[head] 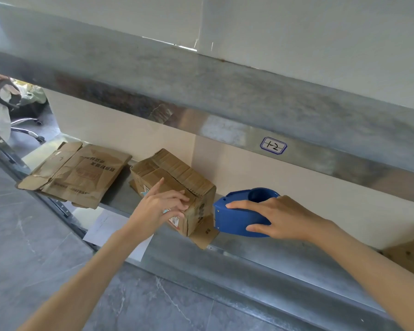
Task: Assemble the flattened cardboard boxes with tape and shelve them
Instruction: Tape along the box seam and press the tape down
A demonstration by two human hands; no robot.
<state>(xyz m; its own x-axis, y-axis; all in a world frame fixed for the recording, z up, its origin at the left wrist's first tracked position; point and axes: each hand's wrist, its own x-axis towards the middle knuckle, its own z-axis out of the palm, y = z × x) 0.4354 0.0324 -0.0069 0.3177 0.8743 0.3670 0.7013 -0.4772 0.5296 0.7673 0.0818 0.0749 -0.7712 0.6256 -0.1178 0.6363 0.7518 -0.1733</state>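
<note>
Flattened cardboard box [74, 174] at the left end of the metal shelf [261, 256], lying flat with its printed face up, flaps creased and torn, near edge overhanging the shelf's front. Far back on the left, beyond the shelving, the chrome base of an office chair [29, 130] on the grey floor [34, 247]. Lower down, below the shelf's front edge, a white sheet of paper [103, 225].

Just right of the flat one, across a narrow gap, an assembled cardboard box [177, 177] on the same shelf. Set askew to the shelf edge, top flaps closed with a seam down the middle, a loose brown flap [204, 235] sticking out beneath its near right corner. Left hand [160, 206] on the box's near face and top edge, grasping it: several fingers bent over the corner, one stretched upward along the cardboard.

Immediately right of the box, close to its end, a blue tape dispenser [237, 218], low over the shelf. Right hand [280, 216] clasped round the dispenser, fingers across its top, thumb beneath.

Above, on the front rail of the upper shelf [225, 91], a handwritten label [273, 145] in a blue frame. At the far right edge, more brown cardboard [409, 254] on the shelf, mostly cut off.
</note>
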